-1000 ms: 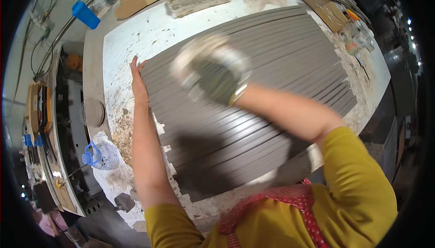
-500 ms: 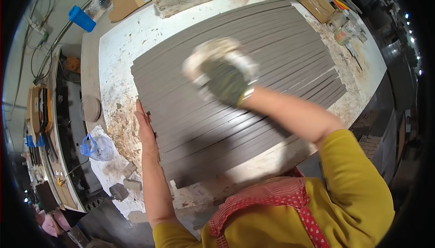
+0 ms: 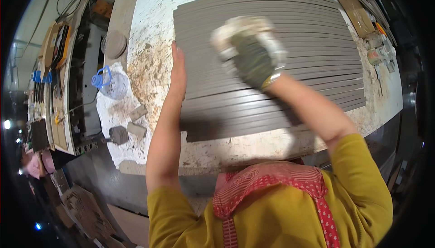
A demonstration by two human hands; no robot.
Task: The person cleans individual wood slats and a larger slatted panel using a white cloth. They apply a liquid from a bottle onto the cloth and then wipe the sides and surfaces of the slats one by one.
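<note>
A broad flat row of grey-brown strips [image 3: 308,30], laid side by side, covers the middle of the table. My right hand [image 3: 252,62], in a dark green glove, is over the strips with a whitish cloth [image 3: 247,22] bunched in it. Motion blurs both the cloth and the gloved fingers. My bare left hand [image 3: 178,72] stands on edge along the left ends of the strips, fingers straight and together, palm toward them; it holds nothing.
The stained white tabletop [image 3: 152,44] surrounds the strips. A clear jug with a blue handle [image 3: 113,87], small grey blocks [image 3: 136,129] and a round disc [image 3: 115,45] lie to the left. Cardboard [image 3: 353,10] and jars [image 3: 378,55] stand at the right.
The whole view has swung, so the table and strips sit higher and further right. My right hand still moves with the cloth over the strips; my left hand stays along their left edge.
</note>
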